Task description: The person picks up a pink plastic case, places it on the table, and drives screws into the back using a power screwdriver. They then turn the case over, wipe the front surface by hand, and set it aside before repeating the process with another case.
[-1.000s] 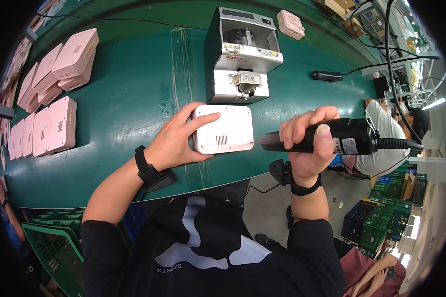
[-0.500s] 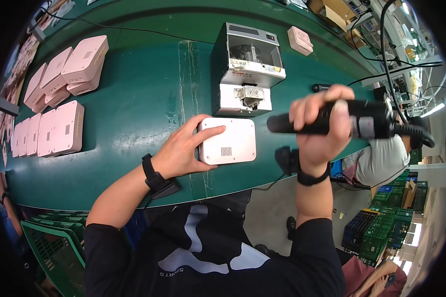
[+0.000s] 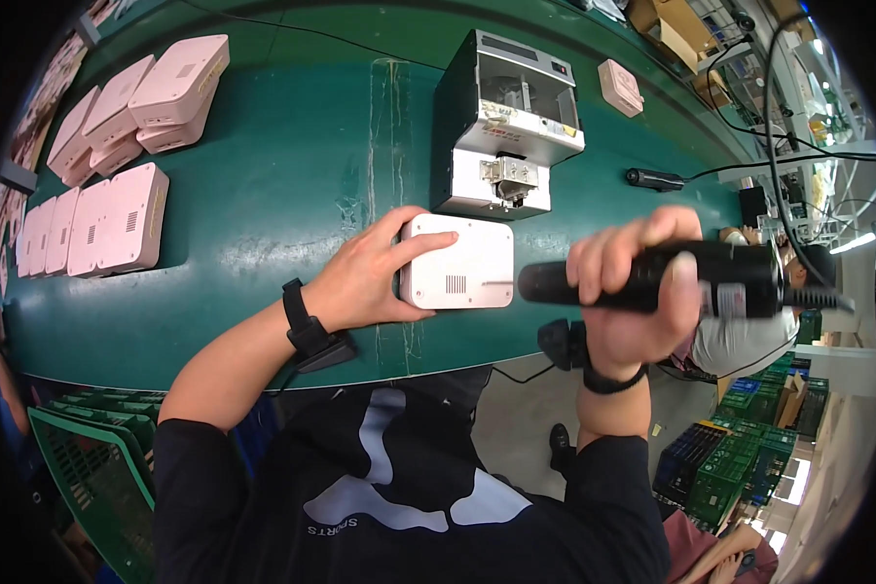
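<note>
My left hand (image 3: 365,273) grips the left side of a white plastic device case (image 3: 472,263), its fingers and thumb spread around the edge. The case lies flat on the green table, with a slotted vent and screw holes facing up. In my right hand (image 3: 633,282) is a black electric screwdriver (image 3: 720,268), held nearly level and a little blurred. Its thin bit reaches over the right part of the case; whether it touches cannot be made out. Just beyond the case stands a screw feeder machine (image 3: 506,127) with a clear window.
Several similar white cases (image 3: 117,219) stand in rows and stacks at the left. A small white box (image 3: 620,88) sits at the back right, near a black cylindrical tool (image 3: 655,179) on a cable. Green crates (image 3: 92,477) are below the table edge. Another person (image 3: 745,316) is at the right.
The screwdriver has come nearer to me relative to the case, and its bit now shows over the case's right part. My left hand keeps its grip. The whole view has shifted slightly.
</note>
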`<action>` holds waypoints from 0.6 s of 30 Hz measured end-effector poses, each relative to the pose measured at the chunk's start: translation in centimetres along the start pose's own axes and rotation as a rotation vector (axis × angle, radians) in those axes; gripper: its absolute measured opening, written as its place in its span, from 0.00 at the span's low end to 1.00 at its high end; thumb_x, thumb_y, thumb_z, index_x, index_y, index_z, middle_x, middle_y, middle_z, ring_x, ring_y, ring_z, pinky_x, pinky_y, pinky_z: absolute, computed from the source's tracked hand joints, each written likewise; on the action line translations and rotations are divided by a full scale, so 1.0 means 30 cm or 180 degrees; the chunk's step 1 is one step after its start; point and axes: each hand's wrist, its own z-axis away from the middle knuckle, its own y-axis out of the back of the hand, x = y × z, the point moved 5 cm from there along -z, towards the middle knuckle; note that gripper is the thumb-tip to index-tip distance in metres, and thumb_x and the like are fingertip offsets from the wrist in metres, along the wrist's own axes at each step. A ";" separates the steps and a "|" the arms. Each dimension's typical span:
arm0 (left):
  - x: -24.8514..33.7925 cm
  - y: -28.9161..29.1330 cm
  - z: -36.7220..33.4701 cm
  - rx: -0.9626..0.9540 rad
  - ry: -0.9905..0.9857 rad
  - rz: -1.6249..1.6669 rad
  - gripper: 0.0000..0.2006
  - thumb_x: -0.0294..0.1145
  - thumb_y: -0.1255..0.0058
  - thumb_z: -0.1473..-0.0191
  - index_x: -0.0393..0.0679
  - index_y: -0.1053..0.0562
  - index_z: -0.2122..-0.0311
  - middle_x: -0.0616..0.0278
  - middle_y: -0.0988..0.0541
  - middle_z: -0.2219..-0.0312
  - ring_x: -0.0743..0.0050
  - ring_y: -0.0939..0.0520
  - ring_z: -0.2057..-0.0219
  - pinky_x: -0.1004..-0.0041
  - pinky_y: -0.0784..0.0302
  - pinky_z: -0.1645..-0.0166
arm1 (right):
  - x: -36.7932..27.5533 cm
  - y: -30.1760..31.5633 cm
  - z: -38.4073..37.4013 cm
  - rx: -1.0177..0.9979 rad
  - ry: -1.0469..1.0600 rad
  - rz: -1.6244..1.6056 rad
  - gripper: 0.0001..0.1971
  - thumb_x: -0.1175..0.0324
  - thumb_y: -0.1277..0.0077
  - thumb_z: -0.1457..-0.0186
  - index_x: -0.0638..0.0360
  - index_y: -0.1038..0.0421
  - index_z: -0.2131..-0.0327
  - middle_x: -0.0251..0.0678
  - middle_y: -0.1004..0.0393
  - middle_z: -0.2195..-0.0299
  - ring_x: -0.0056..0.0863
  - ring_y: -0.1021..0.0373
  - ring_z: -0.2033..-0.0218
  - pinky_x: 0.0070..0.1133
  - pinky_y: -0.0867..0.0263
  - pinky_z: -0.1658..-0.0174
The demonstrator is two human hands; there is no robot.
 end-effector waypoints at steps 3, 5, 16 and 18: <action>-0.005 -0.003 0.003 0.0035 -0.0005 -0.0044 0.41 0.37 0.28 0.70 0.57 0.30 0.43 0.51 0.34 0.47 0.50 0.25 0.51 0.61 0.25 0.48 | -0.021 -0.035 0.052 -0.0049 -0.0033 0.0172 0.19 0.51 0.53 0.42 0.56 0.42 0.61 0.32 0.36 0.82 0.24 0.39 0.86 0.26 0.39 0.76; -0.003 -0.003 0.002 0.0058 -0.0019 -0.0081 0.41 0.37 0.28 0.70 0.57 0.30 0.43 0.52 0.34 0.47 0.50 0.25 0.51 0.61 0.24 0.49 | -0.018 -0.048 0.067 -0.0032 -0.0148 0.0335 0.21 0.48 0.51 0.44 0.55 0.43 0.62 0.32 0.36 0.82 0.24 0.39 0.85 0.26 0.39 0.76; 0.000 -0.004 -0.002 0.0107 -0.0007 0.0003 0.41 0.36 0.28 0.72 0.56 0.29 0.45 0.53 0.32 0.49 0.52 0.24 0.52 0.61 0.24 0.49 | 0.056 -0.060 0.093 -0.0147 -0.0266 0.0279 0.21 0.51 0.47 0.45 0.54 0.45 0.63 0.32 0.36 0.82 0.24 0.38 0.85 0.25 0.38 0.76; 0.005 -0.003 0.000 0.0111 -0.0017 0.0009 0.41 0.36 0.28 0.72 0.56 0.29 0.45 0.53 0.32 0.49 0.52 0.24 0.52 0.61 0.24 0.49 | 0.057 -0.060 0.094 -0.0142 -0.0280 0.0261 0.21 0.51 0.47 0.45 0.54 0.45 0.63 0.32 0.36 0.82 0.24 0.38 0.84 0.25 0.38 0.76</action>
